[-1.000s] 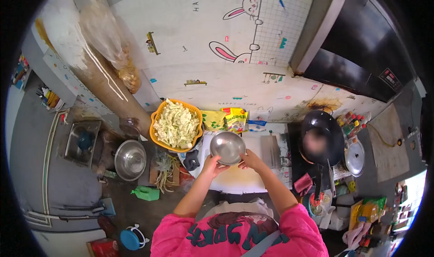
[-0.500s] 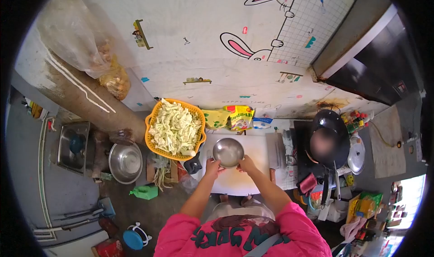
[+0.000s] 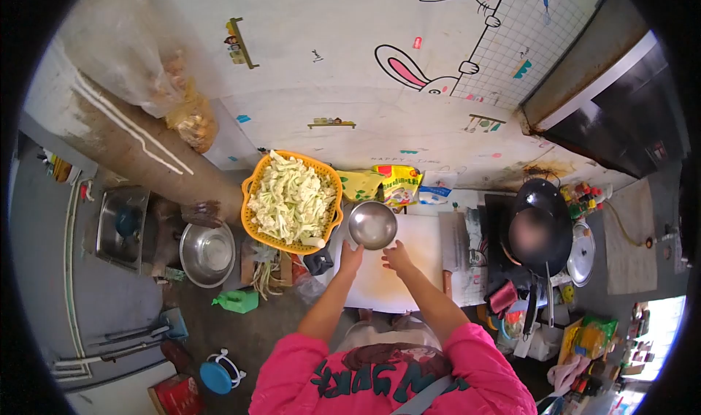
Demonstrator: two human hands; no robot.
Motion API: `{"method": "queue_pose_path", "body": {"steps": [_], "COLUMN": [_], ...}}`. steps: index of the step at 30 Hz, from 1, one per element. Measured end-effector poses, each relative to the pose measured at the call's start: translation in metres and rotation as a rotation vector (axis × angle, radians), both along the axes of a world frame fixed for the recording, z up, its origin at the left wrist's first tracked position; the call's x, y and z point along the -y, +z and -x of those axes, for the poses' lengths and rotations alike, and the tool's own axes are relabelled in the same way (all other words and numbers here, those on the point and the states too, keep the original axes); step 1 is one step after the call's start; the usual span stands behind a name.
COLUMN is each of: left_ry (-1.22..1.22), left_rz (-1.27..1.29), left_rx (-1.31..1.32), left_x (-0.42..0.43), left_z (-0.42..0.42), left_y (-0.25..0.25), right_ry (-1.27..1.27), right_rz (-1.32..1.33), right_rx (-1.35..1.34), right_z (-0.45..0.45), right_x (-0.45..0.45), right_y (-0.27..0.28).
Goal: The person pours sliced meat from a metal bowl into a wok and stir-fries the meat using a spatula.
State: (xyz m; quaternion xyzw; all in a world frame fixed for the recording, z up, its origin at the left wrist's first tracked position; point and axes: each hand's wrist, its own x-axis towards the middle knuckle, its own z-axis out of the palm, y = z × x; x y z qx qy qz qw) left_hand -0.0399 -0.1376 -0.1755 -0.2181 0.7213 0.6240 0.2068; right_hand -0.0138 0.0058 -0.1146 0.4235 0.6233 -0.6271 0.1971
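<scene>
A steel bowl [image 3: 373, 226] rests at the upper part of the white cutting board [image 3: 416, 269]. Just below its lower left edge is my left hand [image 3: 351, 257], fingers apart and holding nothing. My right hand [image 3: 396, 257] is below the bowl's lower right edge, its fingers spread and empty. To the left of the board stands an orange basket [image 3: 250, 218] heaped with cut cauliflower [image 3: 290, 199]. A cleaver with a brown handle [image 3: 447, 282] lies along the board's right side.
Food packets [image 3: 399, 185] stand against the wall behind the bowl. On the right are a black wok [image 3: 558, 232] on the stove and a metal lid [image 3: 582, 254]. A metal basin [image 3: 207, 255] and a sink [image 3: 120, 229] are on the left.
Both hands have let go of the bowl and drawn slightly apart from it. The bowl was lifted nearer me earlier and now sits close to the packets. The view has shifted.
</scene>
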Motion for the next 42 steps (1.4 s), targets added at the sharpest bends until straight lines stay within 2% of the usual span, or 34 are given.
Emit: {"method": "queue_pose_path", "body": {"steps": [1,2,5,8,11,15,18,19,22,25,26,27,28,29,30,33,34,37,39,42], "left_ry": [-0.117,-0.368,-0.616,-0.386,-0.341,-0.487,-0.553,-0.477,-0.225,-0.068,-0.07,-0.15,-0.114,-0.076,-0.105,-0.198,-0.209,-0.239,-0.298,-0.41], "left_rz": [0.139,0.257,0.248,0.72,0.963,0.962,0.969,0.886,0.574,0.008,-0.089,0.017,-0.182,-0.377,-0.38,-0.084,-0.052,0.039,0.209,0.344], "left_rx": [-0.089,-0.243,-0.279,-0.816,-0.978,-0.904,-0.869,-0.931,-1.15,-0.891,-0.782,-0.716,-0.645,-0.566,-0.452,-0.303,-0.288,-0.386,-0.453,-0.578], "left_x": [0.005,0.021,0.053,0.07,0.08,0.093,0.097,0.095,0.081,0.058,0.052,0.048,0.039,0.031,0.027,0.016,0.012,0.002,-0.006,-0.015], "left_z": [0.0,-0.008,-0.024,-0.022,-0.008,0.006,0.007,0.003,-0.01,-0.026,-0.031,-0.038,-0.043,-0.048,-0.052,-0.063,-0.067,-0.074,-0.076,-0.073], "left_y": [0.017,0.036,0.161,0.211,0.233,0.201,0.197,0.207,0.226,0.198,0.185,0.188,0.172,0.148,0.122,0.074,0.058,-0.03,-0.006,-0.013], "right_ry": [-0.012,-0.026,-0.045,-0.01,0.065,0.17,0.253,0.286,0.333,0.19,0.124,0.057,-0.01,-0.044,-0.076,-0.133,-0.151,-0.131,-0.153,-0.177], "right_rz": [-0.055,-0.109,-0.174,-0.154,-0.134,-0.194,-0.348,-0.414,-0.267,0.013,0.093,0.173,0.251,0.213,0.175,0.042,-0.007,-0.004,0.016,-0.004], "right_rx": [-0.003,-0.007,-0.074,-0.14,-0.213,-0.252,-0.308,-0.327,-0.395,-0.357,-0.36,-0.361,-0.361,-0.348,-0.334,-0.233,-0.188,-0.143,-0.107,-0.112], "right_z": [0.001,0.002,0.003,-0.003,-0.012,-0.03,-0.041,-0.044,-0.052,-0.06,-0.061,-0.064,-0.067,-0.07,-0.072,-0.08,-0.085,-0.104,-0.113,-0.121], "right_x": [0.003,0.006,0.013,0.023,0.035,0.049,0.044,0.042,0.032,0.034,0.033,0.031,0.03,0.029,0.027,0.02,0.017,0.006,-0.001,-0.008], "right_y": [0.002,0.005,0.017,0.022,0.028,0.066,0.038,0.033,0.035,0.068,0.078,0.086,0.088,0.085,0.08,0.064,0.059,0.041,0.043,0.062]}}
